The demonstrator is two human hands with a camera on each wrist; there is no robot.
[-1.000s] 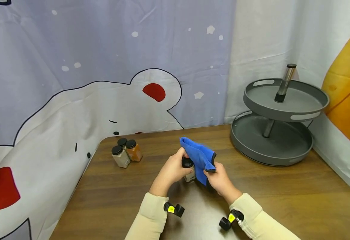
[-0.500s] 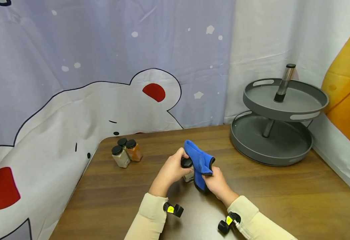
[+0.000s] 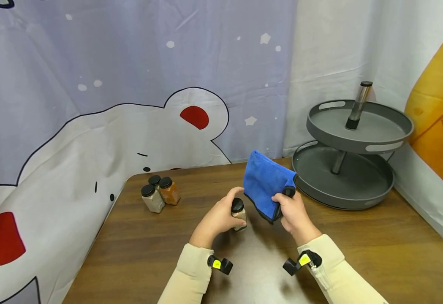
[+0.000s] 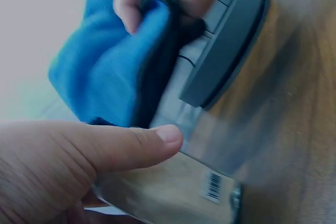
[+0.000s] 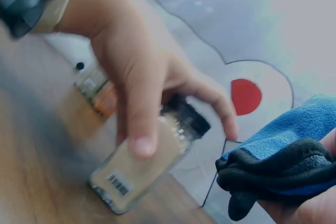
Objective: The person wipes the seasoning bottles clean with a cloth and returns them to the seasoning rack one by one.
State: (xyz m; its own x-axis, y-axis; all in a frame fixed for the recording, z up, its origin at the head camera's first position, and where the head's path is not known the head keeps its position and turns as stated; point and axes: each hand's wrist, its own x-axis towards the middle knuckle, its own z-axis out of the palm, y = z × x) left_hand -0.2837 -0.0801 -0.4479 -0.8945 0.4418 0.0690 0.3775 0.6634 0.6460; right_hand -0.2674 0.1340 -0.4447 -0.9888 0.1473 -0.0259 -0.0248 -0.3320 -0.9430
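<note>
My left hand point(image 3: 218, 217) grips a glass spice jar point(image 3: 239, 217) with a black lid and pale powder inside, thumb across its near side. In the right wrist view the jar point(image 5: 142, 171) shows a barcode label low on its side, and the index finger points away from the lid. My right hand point(image 3: 294, 211) pinches a blue cloth point(image 3: 264, 181) with black edging by its lower right corner. The cloth hangs spread out, to the right of the jar and apart from it. Some of the right fingers are hidden behind the cloth.
Three spice jars with black lids, including one with orange powder point(image 3: 170, 192), stand together at the table's back left. A grey two-tier round tray stand point(image 3: 344, 202) is at the back right. A printed curtain point(image 3: 149, 131) hangs behind the wooden table point(image 3: 137, 257).
My right hand has drawn the cloth off the jar, up and to the right, and the cloth has spread out. The left hand keeps its hold on the jar in nearly the same spot.
</note>
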